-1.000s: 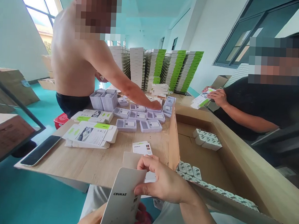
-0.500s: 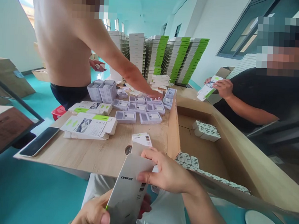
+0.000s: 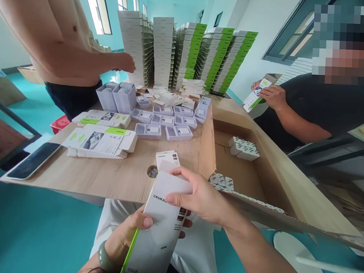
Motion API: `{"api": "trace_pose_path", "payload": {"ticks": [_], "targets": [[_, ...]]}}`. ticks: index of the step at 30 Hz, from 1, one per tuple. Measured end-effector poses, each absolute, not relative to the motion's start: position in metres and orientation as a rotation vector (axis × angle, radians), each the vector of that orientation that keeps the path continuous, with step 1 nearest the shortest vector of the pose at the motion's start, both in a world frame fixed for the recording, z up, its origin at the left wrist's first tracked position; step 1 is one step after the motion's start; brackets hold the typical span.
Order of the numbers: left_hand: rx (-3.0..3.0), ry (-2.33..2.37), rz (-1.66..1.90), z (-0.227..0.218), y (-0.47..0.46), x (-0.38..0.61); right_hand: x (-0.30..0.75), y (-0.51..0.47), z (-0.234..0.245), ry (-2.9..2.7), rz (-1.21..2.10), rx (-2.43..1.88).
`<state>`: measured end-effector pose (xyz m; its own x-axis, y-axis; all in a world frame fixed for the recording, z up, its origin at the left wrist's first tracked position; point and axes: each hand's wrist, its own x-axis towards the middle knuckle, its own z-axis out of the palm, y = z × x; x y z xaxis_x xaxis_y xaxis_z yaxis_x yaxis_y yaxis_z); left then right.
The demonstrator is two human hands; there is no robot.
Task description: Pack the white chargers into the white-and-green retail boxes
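Carton [image 3: 158, 228] raised higher between left hand [image 3: 129, 231] and right hand [image 3: 199, 197], near table edge [image 3: 77, 186].

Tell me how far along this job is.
Done: tall carton stacks behind the table. In hand: a CEUKAZ carton, held by the left hand and right hand. Still out: open trays on the table, and white items in the cardboard box.

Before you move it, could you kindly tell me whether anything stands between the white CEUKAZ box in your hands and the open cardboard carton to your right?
Yes: your right hand rests on the white CEUKAZ box, and your forearm runs past that side of it, between the box and the open cardboard carton.
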<state>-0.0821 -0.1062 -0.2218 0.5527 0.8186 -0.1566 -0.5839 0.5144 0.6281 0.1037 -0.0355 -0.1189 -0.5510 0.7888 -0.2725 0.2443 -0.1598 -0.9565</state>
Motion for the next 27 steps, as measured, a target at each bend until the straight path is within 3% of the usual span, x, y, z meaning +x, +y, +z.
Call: {"api": "trace_pose_path", "payload": {"ticks": [8,13,21,27], "targets": [[0.538,0.592,0.892,-0.217,-0.110,-0.084,0.100,-0.060,-0.162,-1.489,1.299,-1.067],[0.468,0.813,0.901,-0.218,-0.117,-0.085,0.083,-0.093,-0.190,-1.189,1.512,-1.079],[0.758,1.191,1.255,-0.211,-0.121,-0.076,0.067,-0.107,-0.201,-0.972,1.274,-1.325],[0.978,1.182,1.112,-0.205,-0.110,-0.092,0.066,-0.100,-0.190,-1.072,1.254,-1.253]]}}
